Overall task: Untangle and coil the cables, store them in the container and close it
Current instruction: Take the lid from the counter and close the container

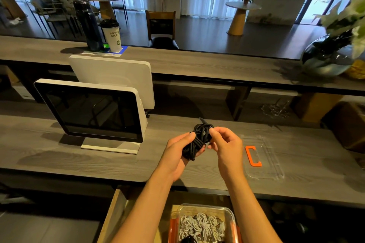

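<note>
A bundle of black cable point(199, 139) hangs above the grey counter, between both hands. My left hand point(178, 154) grips its lower part from the left. My right hand point(225, 144) pinches the upper loops with thumb and fingers. One cable end pokes up behind the bundle. A clear plastic container point(231, 215) with orange side clips sits in an open drawer below me, holding several coiled white cables point(201, 227). Its clear lid point(276, 171) with an orange handle lies flat on the counter to the right.
A point-of-sale screen point(92, 112) stands on the counter point(79, 163) to the left. On the raised bar top are a dark bottle point(88, 25), a paper cup point(111, 34) and a glass vase with plants point(327, 59). The drawer's wooden edge point(112, 217) is at bottom left.
</note>
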### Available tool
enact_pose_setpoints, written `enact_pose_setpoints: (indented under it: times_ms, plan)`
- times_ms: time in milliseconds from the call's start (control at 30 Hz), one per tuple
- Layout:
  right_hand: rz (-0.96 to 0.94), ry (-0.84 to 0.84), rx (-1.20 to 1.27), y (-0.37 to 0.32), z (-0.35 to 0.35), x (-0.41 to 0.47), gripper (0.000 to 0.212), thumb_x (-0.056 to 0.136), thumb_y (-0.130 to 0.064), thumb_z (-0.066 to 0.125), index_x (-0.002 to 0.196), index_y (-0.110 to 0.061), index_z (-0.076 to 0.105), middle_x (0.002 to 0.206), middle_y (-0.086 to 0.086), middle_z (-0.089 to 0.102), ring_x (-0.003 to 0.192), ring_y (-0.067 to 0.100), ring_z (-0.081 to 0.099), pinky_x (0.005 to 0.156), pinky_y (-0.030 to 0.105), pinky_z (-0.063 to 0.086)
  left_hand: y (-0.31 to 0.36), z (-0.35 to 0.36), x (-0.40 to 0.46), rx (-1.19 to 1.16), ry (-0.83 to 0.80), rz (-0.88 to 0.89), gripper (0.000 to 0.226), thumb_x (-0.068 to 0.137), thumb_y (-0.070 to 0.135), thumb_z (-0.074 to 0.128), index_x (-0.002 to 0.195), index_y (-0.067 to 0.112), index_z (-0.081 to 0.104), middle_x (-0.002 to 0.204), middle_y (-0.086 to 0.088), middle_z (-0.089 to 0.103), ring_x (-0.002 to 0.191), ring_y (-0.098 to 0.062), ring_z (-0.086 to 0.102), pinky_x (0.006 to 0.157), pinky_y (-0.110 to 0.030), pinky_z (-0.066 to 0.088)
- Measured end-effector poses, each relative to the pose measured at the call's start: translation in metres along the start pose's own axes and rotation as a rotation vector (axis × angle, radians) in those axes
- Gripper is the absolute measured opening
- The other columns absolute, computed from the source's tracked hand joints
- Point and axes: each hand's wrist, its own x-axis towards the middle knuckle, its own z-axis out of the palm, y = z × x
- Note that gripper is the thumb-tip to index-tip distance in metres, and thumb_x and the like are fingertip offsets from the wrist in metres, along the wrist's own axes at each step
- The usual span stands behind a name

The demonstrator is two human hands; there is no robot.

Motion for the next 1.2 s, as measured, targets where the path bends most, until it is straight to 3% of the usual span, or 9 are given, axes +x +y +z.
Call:
enact_pose_setpoints:
  times_ms: [233,333,433,600,700,833,1000,1133,1200]
  plan:
    - [0.453,-0.008,0.031,0.050,-0.005,-0.015,0.030,0.101,-0.031,0.055,0.113,-0.007,0.069,0.106,0.012,0.070,0.088,0.022,0.071,0.071,0.029,0.058,-0.048,-0.004,0.003,0.268,0.255,-0.031,0.021,0.099,0.026,0.058,0.113,0.017,0.071,0.103,-0.005,0.076,0.092,-0.015,0.068,0.069,-0.024,0.049]
    - [0.602,0.018,-0.043,0.077,-0.013,-0.027,0.035,0.103,-0.035,0.048,0.115,-0.008,0.068,0.107,0.010,0.070,0.093,0.023,0.070,0.067,0.029,0.057,-0.080,-0.015,0.003,0.427,0.268,-0.160,0.018,0.102,0.028,0.055,0.104,0.023,0.072,0.102,-0.004,0.075,0.096,-0.017,0.069,0.081,-0.033,0.056]
    - [0.716,0.049,-0.167,0.109,-0.026,-0.041,0.038,0.104,-0.036,0.045,0.115,-0.008,0.068,0.107,0.012,0.070,0.099,0.027,0.067,0.085,0.041,0.056,-0.114,-0.035,0.003,0.489,0.249,-0.328,0.025,0.102,0.036,0.052,0.098,0.022,0.072,0.102,-0.007,0.075,0.097,-0.021,0.070,0.094,-0.042,0.055]
    - [0.869,0.019,-0.259,0.146,-0.043,-0.081,0.034,0.106,-0.038,0.039,0.107,-0.016,0.065,0.109,0.010,0.068,0.100,0.023,0.064,0.087,0.039,0.052,-0.167,-0.059,-0.009,0.482,0.235,-0.641,0.065,0.097,0.062,0.043,0.133,0.010,0.056,0.112,-0.004,0.067,0.100,-0.017,0.065,0.087,-0.033,0.054]
    - [0.942,0.058,-0.185,0.160,-0.053,-0.099,0.033,0.106,-0.038,0.038,0.097,-0.023,0.066,0.100,0.003,0.068,0.097,0.018,0.063,0.084,0.034,0.049,-0.180,-0.058,-0.020,0.438,0.154,-0.747,0.058,0.105,0.052,0.031,0.144,0.011,0.047,0.119,-0.003,0.063,0.103,-0.016,0.063,0.068,-0.017,0.046]
    - [0.996,0.132,-0.112,0.187,-0.066,-0.115,0.035,0.107,-0.041,0.033,0.097,-0.028,0.065,0.102,0.002,0.068,0.096,0.015,0.062,0.091,0.035,0.048,-0.207,-0.059,-0.024,0.435,0.110,-0.805,0.061,0.106,0.051,0.030,0.152,0.013,0.035,0.152,-0.014,0.043,0.139,-0.026,0.043,0.095,-0.024,0.038]
    - [1.043,0.300,-0.082,0.217,-0.085,-0.122,0.036,0.106,-0.043,0.034,0.107,-0.023,0.064,0.100,0.002,0.067,0.093,0.014,0.063,0.082,0.032,0.050,-0.252,-0.061,-0.020,0.426,0.119,-0.841,0.066,0.102,0.057,0.036,0.155,0.019,0.029,0.158,-0.010,0.035,0.144,-0.024,0.036,0.112,-0.031,0.030]
    - [1.050,0.346,-0.129,0.231,-0.097,-0.122,0.034,0.105,-0.041,0.038,0.112,-0.021,0.065,0.110,0.009,0.070,0.103,0.021,0.066,0.099,0.040,0.051,-0.271,-0.065,-0.014,0.492,0.107,-0.846,0.070,0.099,0.063,0.036,0.155,0.023,0.029,0.158,-0.007,0.036,0.144,-0.024,0.036,0.120,-0.038,0.027]
    - [1.007,0.361,-0.152,0.230,-0.101,-0.120,0.037,0.106,-0.040,0.038,0.109,-0.019,0.068,0.107,0.011,0.071,0.097,0.019,0.066,0.089,0.037,0.053,-0.273,-0.066,-0.011,0.540,0.099,-0.806,0.070,0.097,0.067,0.035,0.152,0.022,0.037,0.155,-0.006,0.042,0.141,-0.024,0.041,0.120,-0.044,0.028]
